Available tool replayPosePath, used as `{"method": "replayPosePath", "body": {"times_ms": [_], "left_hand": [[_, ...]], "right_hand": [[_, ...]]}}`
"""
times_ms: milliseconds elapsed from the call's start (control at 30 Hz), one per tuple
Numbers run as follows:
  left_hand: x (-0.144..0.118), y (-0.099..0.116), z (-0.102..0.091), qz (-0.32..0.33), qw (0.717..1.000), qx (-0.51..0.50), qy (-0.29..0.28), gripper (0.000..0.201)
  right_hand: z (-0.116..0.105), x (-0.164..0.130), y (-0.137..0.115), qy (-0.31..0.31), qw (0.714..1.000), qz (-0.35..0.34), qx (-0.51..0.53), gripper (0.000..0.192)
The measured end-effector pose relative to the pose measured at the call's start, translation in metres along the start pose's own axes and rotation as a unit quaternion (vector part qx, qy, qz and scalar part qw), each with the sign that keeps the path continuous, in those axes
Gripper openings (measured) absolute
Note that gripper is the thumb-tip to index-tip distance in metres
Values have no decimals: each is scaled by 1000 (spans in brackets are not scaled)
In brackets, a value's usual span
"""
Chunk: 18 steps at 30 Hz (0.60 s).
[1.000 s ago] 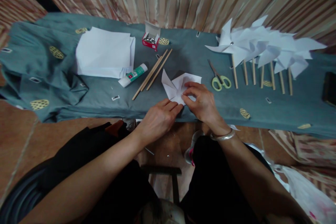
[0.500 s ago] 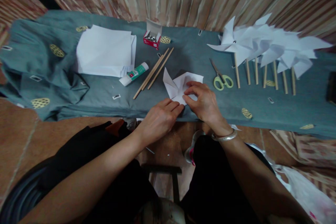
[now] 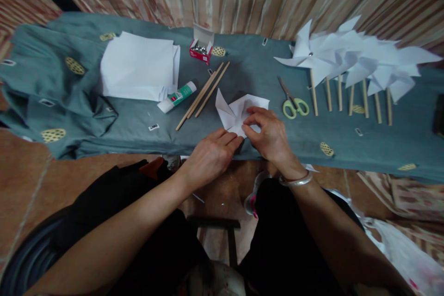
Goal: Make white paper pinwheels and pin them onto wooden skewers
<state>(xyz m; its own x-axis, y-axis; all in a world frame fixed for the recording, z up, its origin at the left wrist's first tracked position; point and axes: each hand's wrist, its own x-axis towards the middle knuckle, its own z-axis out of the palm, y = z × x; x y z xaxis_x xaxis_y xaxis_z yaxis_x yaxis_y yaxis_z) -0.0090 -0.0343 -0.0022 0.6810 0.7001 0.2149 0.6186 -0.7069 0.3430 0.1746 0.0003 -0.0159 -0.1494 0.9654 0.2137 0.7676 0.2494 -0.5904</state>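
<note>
Here we work a white paper square (image 3: 239, 113) into pinwheel blades at the near edge of the surface (image 3: 145, 122), just at 12 o'clock from our lap. Our right hand (image 3: 268, 136) pinches a folded corner between thumb and forefinger, fingers curled, while our left hand (image 3: 211, 155) lies loosely bent with its fingertips pressing the paper's near corner flat. To do this well, we judge we should keep the left fingertips pinning the sheet and draw each corner cleanly to the centre without creasing. The paper lies flat, with no clear long axis; one raised flap points toward 11 o'clock, another toward 2 o'clock, toward the scissors (image 3: 293, 104)
</note>
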Motion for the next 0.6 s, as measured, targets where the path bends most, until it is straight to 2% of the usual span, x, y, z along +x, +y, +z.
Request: {"method": "replayPosePath", "body": {"times_ms": [600], "left_hand": [[1,0,-1,-4,1000,-2,-6,22]], "right_hand": [[2,-6,-6,-16,999,-37,-36,22]]}}
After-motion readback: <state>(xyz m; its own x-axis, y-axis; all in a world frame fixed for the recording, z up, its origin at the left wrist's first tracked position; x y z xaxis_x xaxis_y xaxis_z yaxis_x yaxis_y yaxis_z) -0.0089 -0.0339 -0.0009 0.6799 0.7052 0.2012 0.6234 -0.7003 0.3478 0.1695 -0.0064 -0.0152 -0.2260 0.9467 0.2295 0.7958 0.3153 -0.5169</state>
